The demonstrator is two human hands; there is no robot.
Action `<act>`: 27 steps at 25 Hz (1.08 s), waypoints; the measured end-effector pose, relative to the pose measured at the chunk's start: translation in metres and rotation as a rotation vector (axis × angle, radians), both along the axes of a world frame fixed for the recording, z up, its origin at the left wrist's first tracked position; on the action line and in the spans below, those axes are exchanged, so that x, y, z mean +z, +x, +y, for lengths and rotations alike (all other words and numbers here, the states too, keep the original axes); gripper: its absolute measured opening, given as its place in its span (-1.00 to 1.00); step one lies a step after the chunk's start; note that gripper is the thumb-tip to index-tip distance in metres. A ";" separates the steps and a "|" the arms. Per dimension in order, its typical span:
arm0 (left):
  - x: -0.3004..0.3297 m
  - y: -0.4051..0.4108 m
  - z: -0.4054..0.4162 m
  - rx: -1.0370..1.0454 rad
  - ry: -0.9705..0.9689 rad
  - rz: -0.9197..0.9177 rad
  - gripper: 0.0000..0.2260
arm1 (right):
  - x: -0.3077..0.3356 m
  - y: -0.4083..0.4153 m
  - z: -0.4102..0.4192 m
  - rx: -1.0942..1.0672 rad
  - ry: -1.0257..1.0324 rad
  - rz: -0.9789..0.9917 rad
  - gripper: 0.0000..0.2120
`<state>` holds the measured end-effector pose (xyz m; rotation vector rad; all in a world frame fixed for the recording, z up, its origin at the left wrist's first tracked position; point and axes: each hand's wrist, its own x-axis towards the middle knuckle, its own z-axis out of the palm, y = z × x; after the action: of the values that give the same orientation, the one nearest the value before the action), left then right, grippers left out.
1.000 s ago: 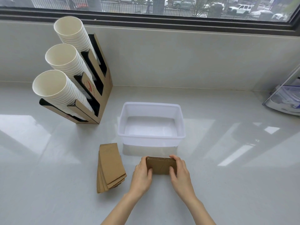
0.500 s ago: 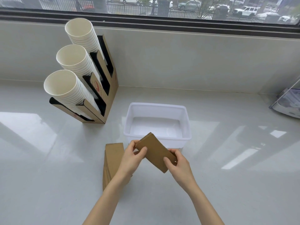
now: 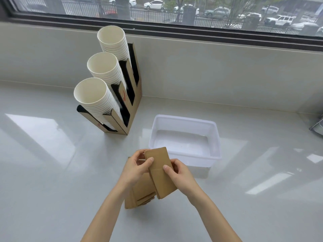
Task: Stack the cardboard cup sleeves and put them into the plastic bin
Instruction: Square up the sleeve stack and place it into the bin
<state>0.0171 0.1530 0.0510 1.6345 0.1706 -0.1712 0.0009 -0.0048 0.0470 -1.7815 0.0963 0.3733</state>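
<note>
Small bundle of flattened cardboard cup sleeves [image 3: 161, 173], held above the counter at 6 o'clock of the plastic bin [image 3: 215, 137]. Pinched along both long edges: left hand [image 3: 135, 167] at 9 o'clock, right hand [image 3: 180, 173] at 3 o'clock, fingers closed on it. Judged light, thin, bendable, prone to sliding apart; best gripped across the edges. Loose fanned pile [image 3: 139, 194] lying beneath. Cup dispenser [image 3: 130, 109] at 10 o'clock.
</note>
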 end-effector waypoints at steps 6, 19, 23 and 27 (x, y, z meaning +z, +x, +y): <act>-0.020 -0.003 0.034 0.138 0.362 0.194 -0.41 | -0.010 0.008 0.038 -0.019 -0.001 0.123 -0.74; -0.044 -0.012 0.045 0.024 0.196 0.403 -0.27 | -0.034 0.007 0.069 0.008 -0.299 0.113 -0.64; -0.043 -0.011 0.046 0.031 0.212 0.409 -0.26 | -0.035 0.010 0.068 0.009 -0.160 0.241 -0.58; -0.042 -0.008 0.046 0.065 0.120 0.436 -0.28 | -0.034 0.011 0.068 -0.019 0.036 0.359 -0.63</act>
<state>0.0087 0.1995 0.0088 1.6903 0.5744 -0.4748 0.0121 0.0630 0.0130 -1.6611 0.3574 0.6747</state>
